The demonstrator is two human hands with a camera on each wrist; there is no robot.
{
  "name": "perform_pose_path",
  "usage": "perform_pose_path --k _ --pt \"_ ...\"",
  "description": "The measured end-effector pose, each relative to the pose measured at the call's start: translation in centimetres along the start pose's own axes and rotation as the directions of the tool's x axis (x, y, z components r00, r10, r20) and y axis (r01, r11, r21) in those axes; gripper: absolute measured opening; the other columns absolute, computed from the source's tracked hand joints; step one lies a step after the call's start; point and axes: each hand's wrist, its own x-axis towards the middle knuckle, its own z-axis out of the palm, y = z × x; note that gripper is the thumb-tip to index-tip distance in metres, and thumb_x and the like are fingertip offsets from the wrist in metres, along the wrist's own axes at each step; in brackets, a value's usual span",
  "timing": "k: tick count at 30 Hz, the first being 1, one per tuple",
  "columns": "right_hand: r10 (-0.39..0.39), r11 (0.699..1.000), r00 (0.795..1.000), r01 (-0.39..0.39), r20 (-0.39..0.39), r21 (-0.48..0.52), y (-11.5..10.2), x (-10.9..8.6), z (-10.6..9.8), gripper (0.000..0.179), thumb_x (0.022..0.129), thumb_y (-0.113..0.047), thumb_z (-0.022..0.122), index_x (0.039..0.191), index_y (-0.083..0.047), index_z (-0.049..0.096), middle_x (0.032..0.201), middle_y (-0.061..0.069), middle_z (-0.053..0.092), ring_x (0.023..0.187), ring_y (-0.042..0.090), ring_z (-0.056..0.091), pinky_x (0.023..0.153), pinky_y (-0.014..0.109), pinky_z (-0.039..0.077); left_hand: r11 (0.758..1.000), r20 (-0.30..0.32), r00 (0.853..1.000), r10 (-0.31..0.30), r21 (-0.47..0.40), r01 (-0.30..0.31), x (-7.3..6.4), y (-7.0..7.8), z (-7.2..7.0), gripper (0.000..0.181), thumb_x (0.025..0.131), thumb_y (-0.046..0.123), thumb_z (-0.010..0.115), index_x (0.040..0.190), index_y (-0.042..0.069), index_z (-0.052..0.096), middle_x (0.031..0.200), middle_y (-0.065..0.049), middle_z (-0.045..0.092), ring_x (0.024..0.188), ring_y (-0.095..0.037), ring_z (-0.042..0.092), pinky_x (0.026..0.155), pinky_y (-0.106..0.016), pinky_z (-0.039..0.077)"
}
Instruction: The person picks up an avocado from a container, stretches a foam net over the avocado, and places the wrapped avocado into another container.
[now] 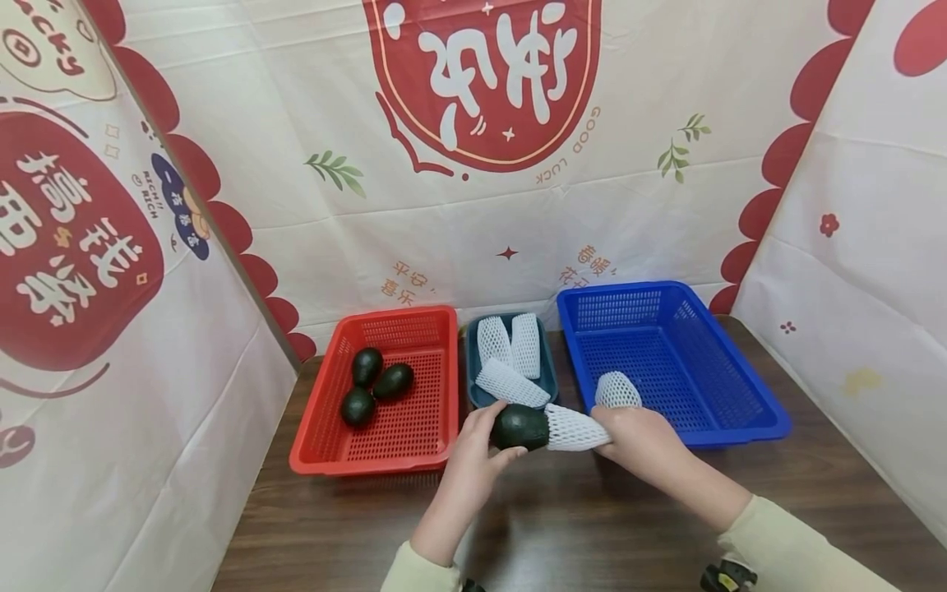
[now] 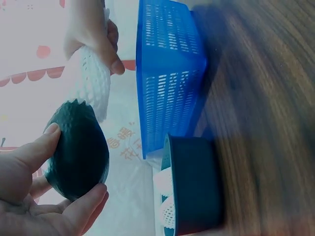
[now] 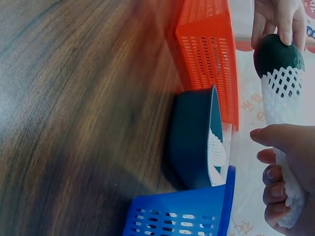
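Note:
My left hand (image 1: 473, 450) grips a dark green avocado (image 1: 520, 427) by its rounded end, thumb and fingers spread around it. A white foam net sleeve (image 1: 575, 428) covers the avocado's other end, and its far end is held in my right hand (image 1: 635, 442). In the right wrist view the curled fingers (image 3: 276, 192) wrap the sleeve's tail, and the mesh is stretched over part of the avocado. Both hands are above the table, in front of a small dark teal tray (image 1: 549, 362) with 3 more foam sleeves (image 1: 512, 383).
A red basket (image 1: 429, 466) on the left holds 3 bare avocados (image 1: 394, 381). On the right stands a blue basket (image 1: 740, 386) with a foam-wrapped piece (image 1: 617, 390) near its left front corner. Beneath is a brown wooden table (image 1: 562, 526); printed cloth (image 1: 473, 222) hangs behind.

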Motion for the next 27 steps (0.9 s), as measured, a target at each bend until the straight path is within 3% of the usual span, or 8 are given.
perform_pose_path --k 12,18,23,27 --pt "0.007 1.000 0.999 -0.007 0.054 -0.006 -1.4 0.6 0.0 0.025 0.074 -0.015 0.081 0.080 -0.016 0.057 0.066 -0.005 0.058 0.055 0.013 0.053 0.049 0.033 0.044 0.999 0.010 1.000 0.010 -0.043 -0.009 0.0 0.4 1.4 0.063 0.080 0.020 0.081 0.136 0.009 0.054 0.128 -0.010 0.054 0.114 -0.025 0.055 0.092 -0.037 0.050" --pt "0.009 0.999 0.998 -0.007 0.063 -0.032 -2.0 1.0 -0.2 0.024 0.076 -0.017 0.081 0.083 -0.014 0.058 0.068 -0.002 0.061 0.056 0.015 0.056 0.049 0.035 0.046 0.984 0.040 0.998 -0.041 -0.174 0.048 -0.1 0.4 1.3 0.065 0.079 0.023 0.082 0.137 0.013 0.055 0.128 -0.009 0.053 0.110 -0.023 0.058 0.085 -0.031 0.053" --pt "0.017 1.000 0.998 -0.016 0.053 -0.018 -2.1 1.0 -0.4 0.024 0.075 -0.015 0.080 0.082 -0.014 0.058 0.067 -0.002 0.060 0.056 0.015 0.056 0.048 0.035 0.045 0.959 0.099 0.995 -0.033 -0.276 0.060 -0.2 0.1 0.9 0.054 0.091 0.026 0.070 0.141 0.016 0.053 0.131 -0.011 0.052 0.108 -0.024 0.059 0.086 -0.033 0.053" --pt "0.012 1.000 0.999 -0.012 0.040 0.007 -2.0 1.0 -0.4 0.025 0.073 -0.014 0.080 0.082 -0.015 0.057 0.067 -0.003 0.060 0.057 0.015 0.056 0.049 0.035 0.044 0.949 0.120 0.993 -0.022 -0.309 0.059 -0.2 -0.1 0.7 0.047 0.097 0.023 0.062 0.141 0.012 0.052 0.132 -0.015 0.052 0.108 -0.028 0.060 0.087 -0.036 0.053"
